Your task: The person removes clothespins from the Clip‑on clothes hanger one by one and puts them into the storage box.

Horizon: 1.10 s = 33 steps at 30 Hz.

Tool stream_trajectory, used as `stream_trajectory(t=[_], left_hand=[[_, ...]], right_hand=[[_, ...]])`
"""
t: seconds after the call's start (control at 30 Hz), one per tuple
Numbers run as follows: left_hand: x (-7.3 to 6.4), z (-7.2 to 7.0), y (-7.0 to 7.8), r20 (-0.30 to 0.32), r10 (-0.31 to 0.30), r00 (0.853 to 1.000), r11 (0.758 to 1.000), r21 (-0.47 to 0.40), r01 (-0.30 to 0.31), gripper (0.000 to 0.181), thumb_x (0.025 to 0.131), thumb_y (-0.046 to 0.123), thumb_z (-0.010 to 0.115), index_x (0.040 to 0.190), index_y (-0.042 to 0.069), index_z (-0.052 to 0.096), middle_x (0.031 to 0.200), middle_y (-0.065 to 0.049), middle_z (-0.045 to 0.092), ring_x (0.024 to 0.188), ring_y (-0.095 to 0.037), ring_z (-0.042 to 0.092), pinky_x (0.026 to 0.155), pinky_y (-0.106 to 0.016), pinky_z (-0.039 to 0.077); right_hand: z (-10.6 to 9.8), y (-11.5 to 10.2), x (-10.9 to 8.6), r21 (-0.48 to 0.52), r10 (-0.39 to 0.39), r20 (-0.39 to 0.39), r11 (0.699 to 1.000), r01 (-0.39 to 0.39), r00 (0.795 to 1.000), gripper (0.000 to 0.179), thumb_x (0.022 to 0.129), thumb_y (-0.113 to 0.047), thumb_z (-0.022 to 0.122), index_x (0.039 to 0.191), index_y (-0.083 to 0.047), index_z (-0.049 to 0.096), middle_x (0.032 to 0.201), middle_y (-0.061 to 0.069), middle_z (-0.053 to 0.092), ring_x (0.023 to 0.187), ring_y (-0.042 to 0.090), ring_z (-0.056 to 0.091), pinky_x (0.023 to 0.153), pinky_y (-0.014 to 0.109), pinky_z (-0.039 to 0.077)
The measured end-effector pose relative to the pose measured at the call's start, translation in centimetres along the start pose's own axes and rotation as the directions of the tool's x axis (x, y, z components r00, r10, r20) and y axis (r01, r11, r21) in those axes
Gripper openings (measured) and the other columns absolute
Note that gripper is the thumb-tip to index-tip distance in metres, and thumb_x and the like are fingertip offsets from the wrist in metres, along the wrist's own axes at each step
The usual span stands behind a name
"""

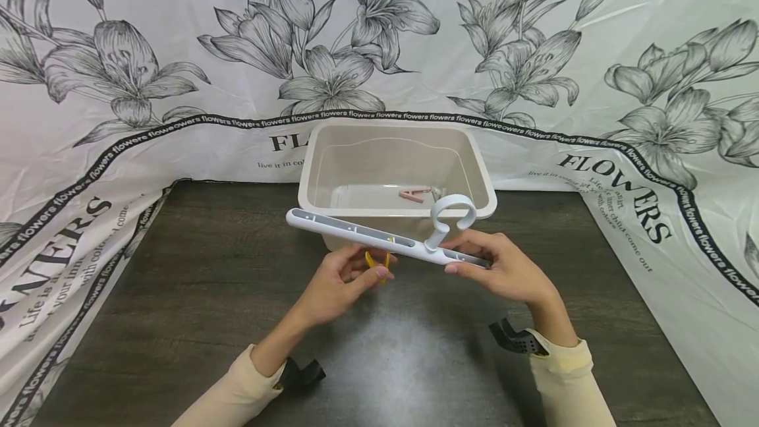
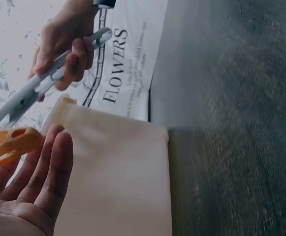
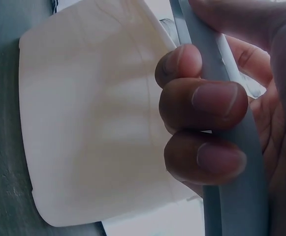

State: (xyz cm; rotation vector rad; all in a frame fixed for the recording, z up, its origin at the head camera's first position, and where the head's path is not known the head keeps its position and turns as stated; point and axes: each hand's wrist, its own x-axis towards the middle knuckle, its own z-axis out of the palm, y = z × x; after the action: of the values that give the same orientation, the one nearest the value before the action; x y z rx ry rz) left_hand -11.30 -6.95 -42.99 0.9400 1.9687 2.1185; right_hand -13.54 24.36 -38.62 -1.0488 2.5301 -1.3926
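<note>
My right hand (image 1: 510, 265) grips one end of a white plastic clothes hanger (image 1: 338, 225), its fingers curled round the bar. The hanger is held tilted in front of the bin, with its round hook (image 1: 453, 200) pointing up and its grey hollow side showing. Between thumb and fingers my left hand (image 1: 335, 288) pinches a yellow clothespin (image 2: 32, 139), right below the middle of the bar. In the right wrist view, several fingertips (image 3: 216, 101) wrap over the hanger's bar.
A beige plastic bin (image 1: 391, 157) stands at the back of the dark wooden table (image 1: 237, 321). Inside it lies a pink clothespin (image 1: 413, 195), beside a small, partly hidden item. White cloth with flower drawings (image 1: 534, 31) surrounds the table at the back and sides.
</note>
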Motion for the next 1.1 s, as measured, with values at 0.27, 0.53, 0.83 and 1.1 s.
stream_trajectory(t=[0.27, 0.53, 0.83, 1.1], left_hand=[[-0.1, 0.8, -0.4, 0.011, 0.000, 1.000, 1.000, -0.019, 0.000, 0.026, 0.100, 0.000, 0.062, 0.125, 0.000, 0.057, 0.099, -0.029, 0.070, 0.070, -0.031, 0.071, 0.059, -0.040, 0.062], [-0.2, 0.8, -0.2, -0.064, -0.003, 0.998, 0.995, 0.102, 0.009, 0.014, 0.101, 0.004, 0.063, 0.115, 0.001, 0.064, 0.081, -0.018, 0.067, 0.051, -0.010, 0.055, 0.045, -0.025, 0.049], [-0.3, 0.5, -0.1, -0.142, 0.112, 0.983, 0.964, 0.256, -0.072, 0.005, 0.100, 0.001, 0.063, 0.104, 0.000, 0.066, 0.075, -0.010, 0.065, 0.064, -0.009, 0.061, 0.048, -0.022, 0.049], [-0.3, 0.3, 0.1, -0.211, 0.263, 0.942, 0.900, 0.405, -0.160, 0.005, 0.095, -0.002, 0.068, 0.097, 0.003, 0.066, 0.062, -0.006, 0.058, 0.052, -0.001, 0.046, 0.042, -0.014, 0.037]], right_hand=[[0.5, 0.0, 0.3, -0.010, -0.004, 0.007, 1.000, 0.004, 1.000, 0.032, 0.092, -0.009, 0.077, 0.119, -0.025, 0.069, 0.088, -0.003, 0.074, 0.069, 0.007, 0.060, 0.057, 0.025, 0.048], [0.5, 0.0, 0.3, -0.028, -0.003, 0.008, 1.000, 0.003, 1.000, 0.031, 0.093, -0.008, 0.076, 0.118, -0.024, 0.069, 0.084, -0.004, 0.071, 0.066, 0.006, 0.058, 0.056, 0.026, 0.049], [0.8, -0.2, 0.4, -0.018, -0.003, 0.000, 1.000, 0.003, 1.000, 0.030, 0.092, -0.009, 0.077, 0.117, -0.024, 0.071, 0.089, -0.003, 0.075, 0.069, 0.008, 0.061, 0.058, 0.027, 0.052], [1.7, -0.6, 0.8, 0.046, 0.036, -0.023, 0.998, -0.035, 0.999, 0.026, 0.091, -0.008, 0.078, 0.112, -0.021, 0.074, 0.106, 0.003, 0.078, 0.074, 0.009, 0.064, 0.060, 0.024, 0.053]])
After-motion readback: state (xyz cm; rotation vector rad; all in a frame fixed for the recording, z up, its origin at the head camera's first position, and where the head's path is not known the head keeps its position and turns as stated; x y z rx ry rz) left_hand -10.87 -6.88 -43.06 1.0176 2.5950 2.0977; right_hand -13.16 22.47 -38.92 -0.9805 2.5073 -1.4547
